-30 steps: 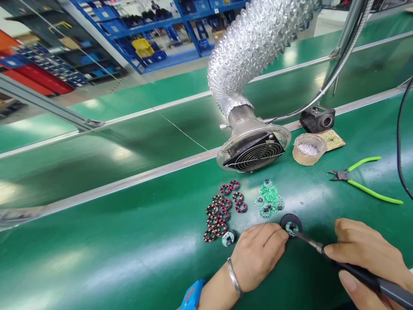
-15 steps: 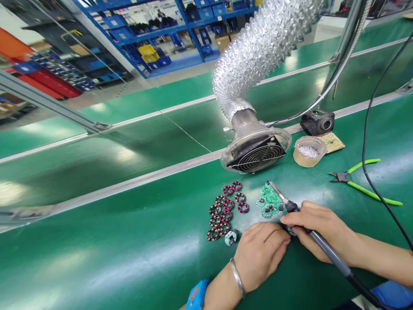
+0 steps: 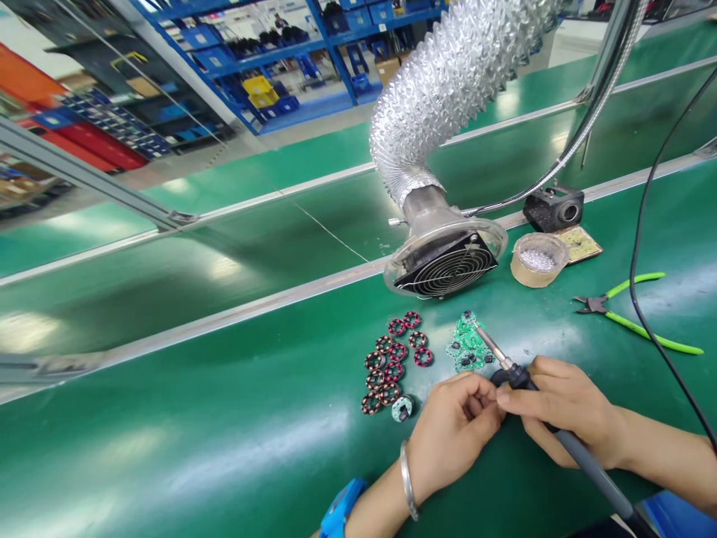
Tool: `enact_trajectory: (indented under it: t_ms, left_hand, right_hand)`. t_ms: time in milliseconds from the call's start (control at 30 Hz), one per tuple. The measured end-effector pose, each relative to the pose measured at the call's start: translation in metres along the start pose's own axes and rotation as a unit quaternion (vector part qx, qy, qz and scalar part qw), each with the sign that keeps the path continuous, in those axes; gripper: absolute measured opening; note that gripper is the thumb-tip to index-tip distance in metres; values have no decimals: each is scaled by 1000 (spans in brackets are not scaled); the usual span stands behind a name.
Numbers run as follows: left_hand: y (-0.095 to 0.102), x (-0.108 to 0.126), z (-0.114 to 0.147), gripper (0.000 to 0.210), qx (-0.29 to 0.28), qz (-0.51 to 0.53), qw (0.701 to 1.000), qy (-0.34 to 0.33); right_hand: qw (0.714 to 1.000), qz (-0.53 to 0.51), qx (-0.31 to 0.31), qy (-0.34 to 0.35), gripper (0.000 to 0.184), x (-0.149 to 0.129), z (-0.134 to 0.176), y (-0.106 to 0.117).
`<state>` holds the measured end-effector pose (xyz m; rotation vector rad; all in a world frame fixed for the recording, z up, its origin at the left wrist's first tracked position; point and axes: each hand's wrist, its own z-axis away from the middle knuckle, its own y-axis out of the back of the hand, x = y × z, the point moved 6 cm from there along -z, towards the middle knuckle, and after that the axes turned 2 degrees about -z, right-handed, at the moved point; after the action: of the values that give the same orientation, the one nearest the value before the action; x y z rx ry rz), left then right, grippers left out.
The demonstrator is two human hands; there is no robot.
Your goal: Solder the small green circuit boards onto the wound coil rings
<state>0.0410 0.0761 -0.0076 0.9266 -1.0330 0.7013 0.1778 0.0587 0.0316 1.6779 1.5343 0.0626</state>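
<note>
My right hand (image 3: 565, 411) is closed around a soldering iron (image 3: 582, 452), whose metal tip points up and left over a pile of small green circuit boards (image 3: 467, 344). My left hand (image 3: 456, 426) is pinched shut at the right hand's fingertips. A small dark part (image 3: 500, 376) shows between the two hands, mostly hidden by fingers. Left of the boards lie several ring-shaped copper and red coils (image 3: 393, 371). One coil with a round pale-green board on top (image 3: 402, 408) sits nearest my left hand.
A fume extractor hood (image 3: 448, 265) hangs from a silver duct behind the parts. Further right are a tub of metallic bits (image 3: 538, 260), a soldering iron holder (image 3: 553, 209), a yellowish sponge (image 3: 579, 244) and green-handled cutters (image 3: 632, 310). A black cable (image 3: 635, 246) crosses the right side.
My left fingers have curled up into a pinch, and the dark part between the hands has risen. The green board seen there before is now hidden. The iron has shifted slightly right.
</note>
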Motion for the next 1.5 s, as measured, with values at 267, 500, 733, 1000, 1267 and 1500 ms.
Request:
enact_trajectory:
  t_ms: [267, 500, 733, 1000, 1267, 1500]
  left_hand:
    - [2, -3, 3, 9, 3, -21, 1000, 1]
    - [2, -2, 4, 10, 18, -40, 999, -4]
    - [2, -1, 2, 11, 23, -55, 998, 12]
    - [2, 0, 3, 12, 27, -59, 998, 5]
    - [2, 0, 4, 12, 28, -55, 998, 6]
    - [2, 2, 3, 12, 30, -56, 998, 6]
  right_hand:
    - [1000, 6, -4, -17, 38, -3, 0, 2]
    - [996, 9, 53, -73, 48, -12, -12, 30]
    - [990, -3, 8, -144, 33, -26, -13, 48]
    - [988, -9, 3, -154, 24, -28, -16, 42]
    - [987, -22, -5, -159, 28, -26, -14, 41]
    - [987, -23, -13, -156, 28, -28, -16, 42]
